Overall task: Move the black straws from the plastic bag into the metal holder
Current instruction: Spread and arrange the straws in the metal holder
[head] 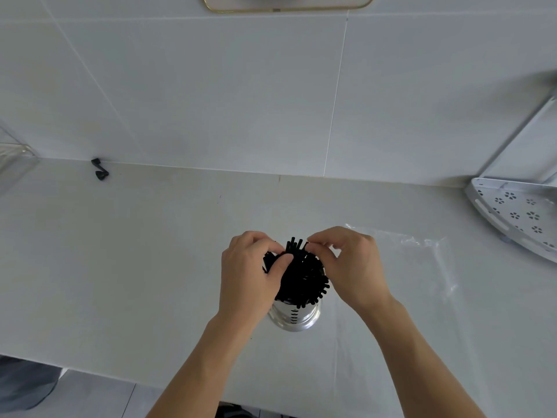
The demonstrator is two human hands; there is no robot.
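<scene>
A bundle of black straws (304,276) stands in a shiny perforated metal holder (297,316) on the white counter, their tops fanning outward. My left hand (248,279) wraps the left side of the bundle, thumb pressed on the straws. My right hand (351,263) pinches straw tips at the top right with thumb and forefinger. The clear plastic bag (422,260) lies flat and crumpled on the counter to the right of my right hand; I see no straws in it.
A small black twisted tie (100,169) lies near the back wall at left. A white perforated corner shelf (518,215) stands at the far right. A clear container (12,158) is at the far left. The counter's front edge (90,374) runs near me.
</scene>
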